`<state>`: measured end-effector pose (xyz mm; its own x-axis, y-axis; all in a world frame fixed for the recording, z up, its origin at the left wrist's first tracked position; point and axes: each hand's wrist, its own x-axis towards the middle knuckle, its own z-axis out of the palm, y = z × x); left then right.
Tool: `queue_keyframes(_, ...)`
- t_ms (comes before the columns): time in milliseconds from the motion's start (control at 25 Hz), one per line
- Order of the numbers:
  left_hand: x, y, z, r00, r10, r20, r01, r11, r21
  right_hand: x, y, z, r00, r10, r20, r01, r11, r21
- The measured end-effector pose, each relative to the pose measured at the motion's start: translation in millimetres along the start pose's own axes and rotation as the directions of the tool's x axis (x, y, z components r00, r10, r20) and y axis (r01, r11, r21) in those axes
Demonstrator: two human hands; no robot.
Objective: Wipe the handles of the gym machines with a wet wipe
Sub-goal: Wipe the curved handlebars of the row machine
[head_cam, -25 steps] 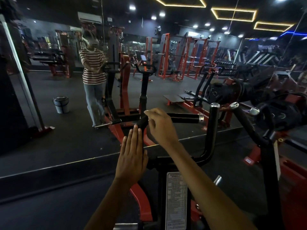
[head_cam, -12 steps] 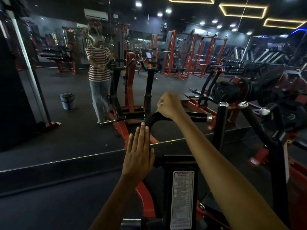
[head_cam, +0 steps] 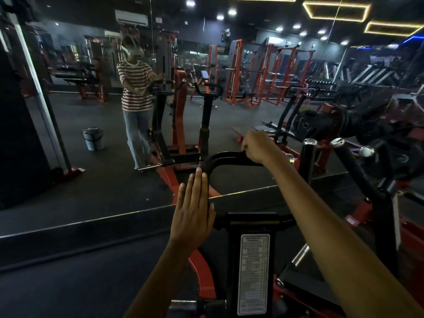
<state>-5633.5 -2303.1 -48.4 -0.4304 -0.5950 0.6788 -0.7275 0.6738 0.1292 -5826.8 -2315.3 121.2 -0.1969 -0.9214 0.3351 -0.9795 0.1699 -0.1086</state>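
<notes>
Along the black bent tubular machine handle [head_cam: 226, 156], the right hand [head_cam: 258, 145] has slid further toward the chrome-capped end than a second ago, fingers curled over the bar; whether a wet wipe sits under them cannot be told. The left hand [head_cam: 193, 210], fingers straight and together, stays flat against the handle's upright part, as before. Dark rubber flooring [head_cam: 68, 276] runs to a wall mirror [head_cam: 103, 175] reflecting a grey lidded bucket [head_cam: 93, 138]. Another black chrome-capped handle [head_cam: 308, 157] stands just right of the right hand; open floor lies left.
</notes>
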Motion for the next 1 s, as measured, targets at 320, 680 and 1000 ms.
queue_keyframes(320, 0, 3, 0, 1.0, -0.025, 0.005, 0.025, 1.0, -0.015, -71, 1, 27, 0.783, 0.196, -0.59, 0.047, 0.927, 0.371)
queue_keyframes(680, -2, 3, -1, 1.0, -0.011, -0.009, 0.011, 1.0, -0.007, -89, -35, 74, 0.631, 0.722, -0.283, -0.026, 0.384, 0.923)
queue_keyframes(1000, 0, 2, -1, 1.0, -0.006, 0.007, 0.006, 1.0, -0.002, -72, -73, 80, 0.701, 0.709, -0.078, -0.016, 0.125, 0.992)
